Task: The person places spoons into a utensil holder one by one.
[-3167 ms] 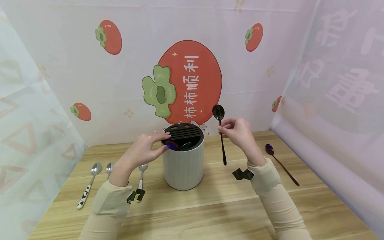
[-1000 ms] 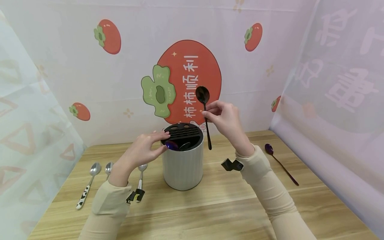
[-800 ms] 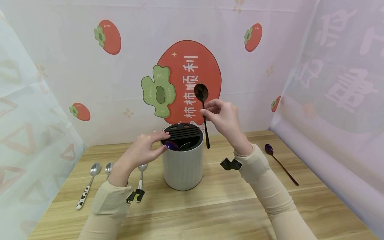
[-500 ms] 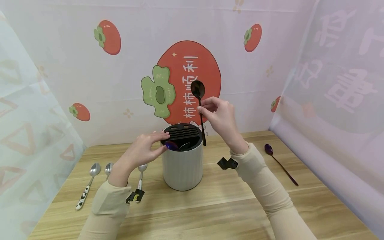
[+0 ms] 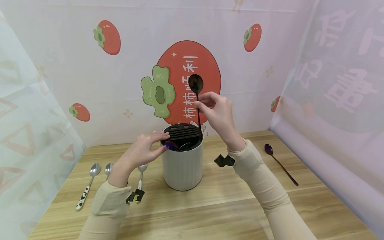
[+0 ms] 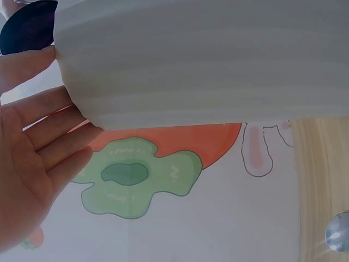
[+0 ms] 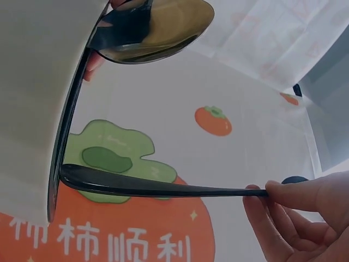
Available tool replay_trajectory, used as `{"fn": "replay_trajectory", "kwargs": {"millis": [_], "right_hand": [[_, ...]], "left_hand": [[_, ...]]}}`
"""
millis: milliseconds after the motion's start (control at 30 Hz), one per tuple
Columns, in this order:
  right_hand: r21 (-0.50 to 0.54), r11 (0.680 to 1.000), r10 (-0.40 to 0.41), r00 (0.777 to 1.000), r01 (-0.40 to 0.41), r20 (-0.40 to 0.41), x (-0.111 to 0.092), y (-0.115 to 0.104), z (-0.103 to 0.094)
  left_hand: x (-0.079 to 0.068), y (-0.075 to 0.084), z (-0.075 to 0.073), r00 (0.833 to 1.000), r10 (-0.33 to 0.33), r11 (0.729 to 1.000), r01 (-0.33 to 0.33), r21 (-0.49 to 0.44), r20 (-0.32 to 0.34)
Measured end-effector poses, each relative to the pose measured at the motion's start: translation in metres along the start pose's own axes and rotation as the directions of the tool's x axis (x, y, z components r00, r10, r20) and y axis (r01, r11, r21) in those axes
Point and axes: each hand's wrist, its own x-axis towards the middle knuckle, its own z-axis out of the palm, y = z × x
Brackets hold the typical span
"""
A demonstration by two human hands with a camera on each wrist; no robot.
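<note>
Biggest thing is the pale cloth (image 5: 234, 66) with red fruit prints, hanging at the far side and down the left and right. Then the wooden bench (image 5: 222, 213). Around its middle stands a ribbed whitish pot (image 5: 182, 171), upright, with a slotted black top (image 5: 181, 134).

As for the hands: the left hand (image 5: 143, 149) has its fingers pretty straight, thumb spread apart, touching the pot's left rim. The right hand (image 5: 219, 110) is pinching a black spoon (image 5: 196, 83) by the handle, bowl up. Its handle end is down at the right edge of the top; can't tell if it's inside.

Two dark spoon bowls, one purple (image 5: 171, 145) and one black (image 5: 184, 146), poke out at the near side of the top. Three silver spoons (image 5: 95, 169) lie on the left, one partly hidden behind the wrist, and another purple spoon (image 5: 269, 150) lies on the right.
</note>
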Motion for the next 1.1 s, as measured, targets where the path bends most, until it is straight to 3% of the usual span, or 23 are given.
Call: {"fn": "replay_trajectory", "kwargs": {"millis": [333, 1100], "right_hand": [[0.029, 0.999, 0.019, 1.0, -0.019, 0.002, 0.001, 0.002, 0.006], [-0.047, 0.998, 0.044, 0.997, -0.041, 0.056, -0.004, 0.011, 0.007]], "left_hand": [[0.0, 0.0, 0.0, 1.0, 0.004, 1.0, -0.004, 0.009, -0.009], [-0.001, 0.001, -0.001, 1.0, -0.02, 1.0, 0.019, 0.009, 0.016]]}}
